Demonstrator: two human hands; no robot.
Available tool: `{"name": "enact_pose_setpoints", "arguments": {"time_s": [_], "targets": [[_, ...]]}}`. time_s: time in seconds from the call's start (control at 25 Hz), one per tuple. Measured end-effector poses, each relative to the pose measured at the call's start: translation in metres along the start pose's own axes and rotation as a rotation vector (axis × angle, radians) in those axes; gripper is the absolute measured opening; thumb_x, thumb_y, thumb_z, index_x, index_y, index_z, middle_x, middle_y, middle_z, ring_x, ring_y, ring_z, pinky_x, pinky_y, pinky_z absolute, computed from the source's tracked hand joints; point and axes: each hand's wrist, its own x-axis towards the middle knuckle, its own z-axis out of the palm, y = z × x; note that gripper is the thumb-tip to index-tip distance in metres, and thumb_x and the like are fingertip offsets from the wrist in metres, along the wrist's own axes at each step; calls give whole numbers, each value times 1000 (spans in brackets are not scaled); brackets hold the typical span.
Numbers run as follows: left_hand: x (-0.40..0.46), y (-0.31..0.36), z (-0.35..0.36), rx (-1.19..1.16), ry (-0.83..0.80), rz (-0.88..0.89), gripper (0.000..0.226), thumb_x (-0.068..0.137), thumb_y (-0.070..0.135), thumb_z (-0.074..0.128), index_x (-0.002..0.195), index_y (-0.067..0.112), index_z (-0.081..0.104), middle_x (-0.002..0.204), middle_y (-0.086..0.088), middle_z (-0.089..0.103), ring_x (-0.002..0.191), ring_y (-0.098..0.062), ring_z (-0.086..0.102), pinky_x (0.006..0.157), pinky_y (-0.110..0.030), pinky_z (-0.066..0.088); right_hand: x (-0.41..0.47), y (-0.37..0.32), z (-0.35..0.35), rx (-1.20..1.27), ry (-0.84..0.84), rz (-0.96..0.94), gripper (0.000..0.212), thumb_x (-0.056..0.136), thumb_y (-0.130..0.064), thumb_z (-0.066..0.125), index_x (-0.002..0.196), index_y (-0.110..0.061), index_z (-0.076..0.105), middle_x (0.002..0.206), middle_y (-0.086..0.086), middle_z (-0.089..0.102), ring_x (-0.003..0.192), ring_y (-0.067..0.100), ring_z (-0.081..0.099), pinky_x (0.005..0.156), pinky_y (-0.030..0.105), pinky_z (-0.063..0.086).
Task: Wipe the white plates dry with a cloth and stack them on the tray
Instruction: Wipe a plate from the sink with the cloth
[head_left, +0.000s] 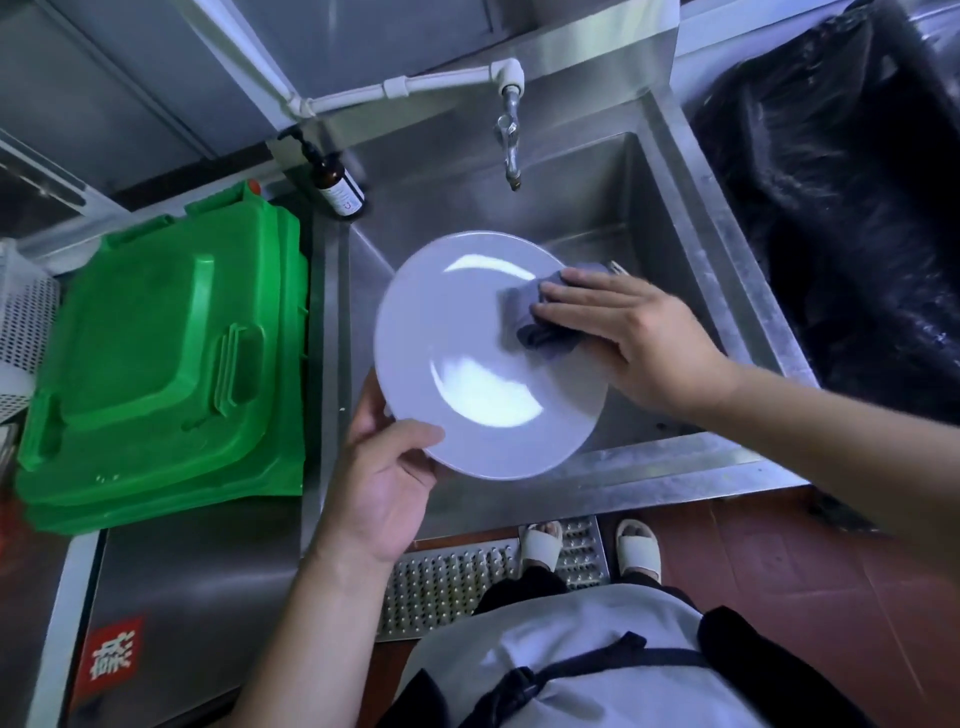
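Left hand (382, 486) grips plate (467, 358); right hand (631, 340) presses cloth (540, 322); over sink (675, 249).

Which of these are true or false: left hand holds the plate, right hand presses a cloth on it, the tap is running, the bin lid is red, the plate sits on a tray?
1. The left hand holds the plate. True.
2. The right hand presses a cloth on the plate. True.
3. The tap is running. False: no water shows.
4. The bin lid is red. False: it is green.
5. The plate sits on a tray. False: it is held over the sink; no tray is in view.
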Motion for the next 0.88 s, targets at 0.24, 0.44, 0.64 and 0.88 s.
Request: {"name": "enact_pose_setpoints", "arguments": {"time_s": [0.24,0.44,0.64,0.88], "targets": [[15,0,-6,47,35,40,68,74,-5,54,124,38,68,125,4,70,104,-15,69,71,-40,57,-46,-64,31,157,22,217,45,82,7,66,122,-12,73,129,6,68,123,24,63,105,42,51],[29,-8,-19,27,14,-26,69,73,-5,56,129,34,66,123,-1,70,103,-21,70,68,-36,58,-46,-78,19,671,-282,397,27,95,-8,65,118,-19,74,109,-4,77,96,12,72,90,35,57],[38,-29,-29,-58,-3,-151,65,73,-3,55,122,38,69,115,4,71,91,-29,46,70,-40,57,-65,-48,-3,985,-136,814,24,91,-12,67,110,-21,78,84,10,69,78,20,56,69,39,44],[56,-47,-40,-106,-57,-301,71,85,-12,41,131,38,64,107,7,74,79,-22,42,63,-36,60,-139,-2,11,-82,0,837,58,76,14,61,113,-27,76,104,-16,75,92,11,71,79,14,49]]}}
